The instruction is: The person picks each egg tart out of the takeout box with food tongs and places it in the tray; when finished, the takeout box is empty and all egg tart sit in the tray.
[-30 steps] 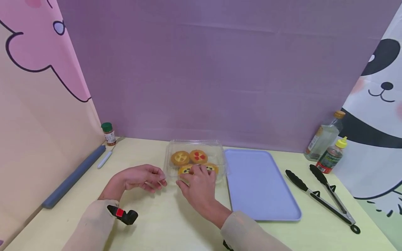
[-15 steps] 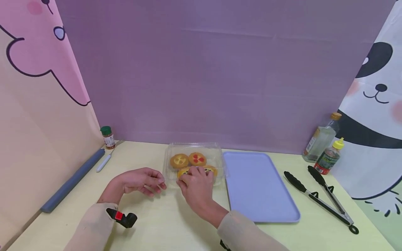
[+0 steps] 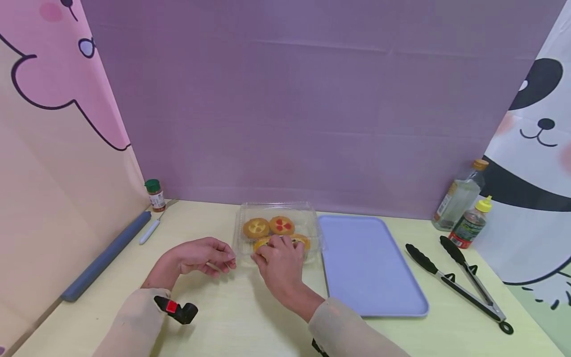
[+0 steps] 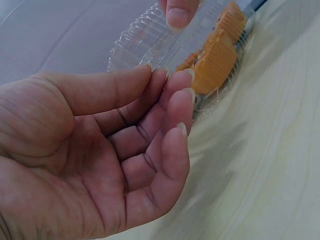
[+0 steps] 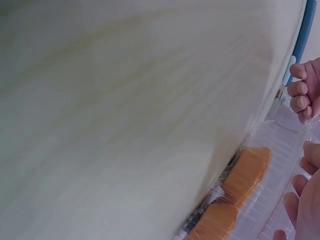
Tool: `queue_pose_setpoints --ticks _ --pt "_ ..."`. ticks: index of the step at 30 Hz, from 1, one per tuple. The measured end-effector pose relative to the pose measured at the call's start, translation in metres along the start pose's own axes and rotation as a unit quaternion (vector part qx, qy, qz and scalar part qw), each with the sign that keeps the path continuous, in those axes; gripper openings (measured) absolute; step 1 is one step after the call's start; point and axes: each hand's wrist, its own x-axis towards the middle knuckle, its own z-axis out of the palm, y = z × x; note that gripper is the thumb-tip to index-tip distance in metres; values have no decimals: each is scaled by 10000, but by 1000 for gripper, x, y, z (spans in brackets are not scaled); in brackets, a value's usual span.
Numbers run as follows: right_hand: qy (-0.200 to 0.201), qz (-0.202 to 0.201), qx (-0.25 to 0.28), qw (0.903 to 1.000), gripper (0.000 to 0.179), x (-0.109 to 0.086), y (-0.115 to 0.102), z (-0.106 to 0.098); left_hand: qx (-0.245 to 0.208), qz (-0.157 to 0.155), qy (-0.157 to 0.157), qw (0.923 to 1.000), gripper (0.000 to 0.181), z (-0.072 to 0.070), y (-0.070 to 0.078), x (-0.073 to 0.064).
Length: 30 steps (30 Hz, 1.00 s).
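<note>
A clear plastic container [image 3: 308, 215] holds several round golden pastries. Two in the back row, one with a pale cross pattern [image 3: 256, 228] and one red-topped pastry [image 3: 282, 225], show through the plastic. My right hand [image 3: 283, 267] rests over its front edge, fingers spread across the plastic and thumb apart, hiding most of the front-row pastries [image 4: 217, 55]. Beside the container's front left corner is my left hand [image 3: 202, 256], its fingers loosely curved and thumb tip close to the index finger. In the left wrist view nothing shows between the left fingertips [image 4: 172, 152].
A lavender tray [image 3: 370, 267] lies right of the container. Farther right are black-handled tongs [image 3: 464, 287], a glass bottle [image 3: 459, 198] and a yellow-capped bottle [image 3: 470, 223]. On the left lie a blue-grey roll [image 3: 107, 255], a white-handled utensil [image 3: 150, 231] and a green-lidded jar [image 3: 155, 195].
The head view has shifted slightly. My right fingers have moved a little over the front pastries, covering more of their topping; my left hand stays in nearly the same place.
</note>
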Motion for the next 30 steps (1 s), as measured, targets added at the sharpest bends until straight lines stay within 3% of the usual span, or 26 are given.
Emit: queue_pose_setpoints --ticks 19,30 --pt "332 -139 -48 9993 16 4 4 2 -64 -87 1 9999 17 2 5 1" --pt "650 -220 286 9972 14 13 8 4 -85 -118 -14 9999 16 2 4 2"
